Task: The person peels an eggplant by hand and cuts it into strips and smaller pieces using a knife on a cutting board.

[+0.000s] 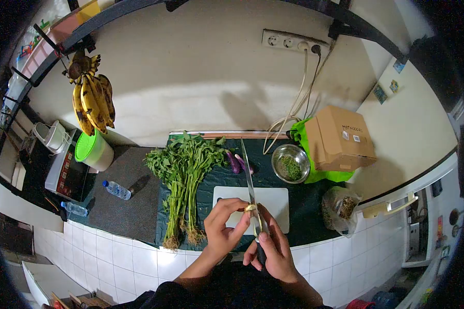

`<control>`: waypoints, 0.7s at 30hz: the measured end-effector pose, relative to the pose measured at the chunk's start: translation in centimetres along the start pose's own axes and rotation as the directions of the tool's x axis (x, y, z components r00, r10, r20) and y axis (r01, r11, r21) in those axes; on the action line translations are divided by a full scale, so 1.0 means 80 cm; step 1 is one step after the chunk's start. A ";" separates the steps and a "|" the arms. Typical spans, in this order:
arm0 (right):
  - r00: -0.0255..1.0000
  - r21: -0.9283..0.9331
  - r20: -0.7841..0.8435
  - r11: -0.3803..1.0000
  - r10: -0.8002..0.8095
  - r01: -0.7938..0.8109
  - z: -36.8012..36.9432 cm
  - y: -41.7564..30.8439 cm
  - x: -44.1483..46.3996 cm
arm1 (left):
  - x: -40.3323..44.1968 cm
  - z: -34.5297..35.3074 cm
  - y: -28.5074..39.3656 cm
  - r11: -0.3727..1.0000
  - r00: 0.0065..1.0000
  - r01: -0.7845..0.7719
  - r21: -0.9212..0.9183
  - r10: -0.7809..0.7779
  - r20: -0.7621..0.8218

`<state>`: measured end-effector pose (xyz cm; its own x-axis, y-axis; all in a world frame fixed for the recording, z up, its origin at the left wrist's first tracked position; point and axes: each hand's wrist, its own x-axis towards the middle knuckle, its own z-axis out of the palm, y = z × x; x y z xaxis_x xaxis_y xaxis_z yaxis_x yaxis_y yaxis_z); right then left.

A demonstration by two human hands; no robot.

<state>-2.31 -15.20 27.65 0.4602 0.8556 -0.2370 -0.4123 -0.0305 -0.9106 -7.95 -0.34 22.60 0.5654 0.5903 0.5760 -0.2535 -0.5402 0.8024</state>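
A: Standing right here, so left to right: big heap of leafy greens (183,180), roots on, lying on the dark green table cover (310,208). What's the left hand (224,226) up to?

B: Fingertips pinched narrow on a small pale-yellow piece (250,207), held up above the white chopping board (277,201). Can't tell what veg it is, tbh.

A: And the knife (248,175)?

B: Long blade right at the piece, tip aimed toward the wall. Can't tell if the edge is actually biting. Right hand (273,250) is wrapped round the dark handle (261,253), thumb up near the blade.

A: Tips?

B: IMO short strokes, left fingertips clear of the edge, and turn the piece rather than the knife. A blade that long is probably awkward in mid-air, so working near the heel should help. Lower over the board seems steadier too.

A: Steel bowl (287,150) of chopped greens (292,169) on the right?

B: Well apart from the blade, so no bother.
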 end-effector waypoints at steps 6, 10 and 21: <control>1.000 0.015 0.019 1.000 -0.001 0.001 -0.004 -0.004 -0.001 | 0.001 0.004 0.000 1.000 1.000 0.013 -0.013 -0.013 -0.001; 1.000 0.003 0.003 1.000 -0.001 0.001 -0.005 -0.004 -0.002 | 0.001 0.005 0.000 1.000 1.000 0.000 -0.001 0.000 -0.012; 1.000 -0.050 -0.023 0.999 -0.013 0.012 -0.005 0.005 -0.003 | 0.001 0.004 0.005 0.995 0.998 -0.046 0.094 0.049 -0.032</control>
<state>-2.29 -15.62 27.24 0.4836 0.8436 -0.2332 -0.3674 -0.0461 -0.9289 -7.77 -0.72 22.90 0.5267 0.5823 0.6193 -0.2041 -0.6206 0.7571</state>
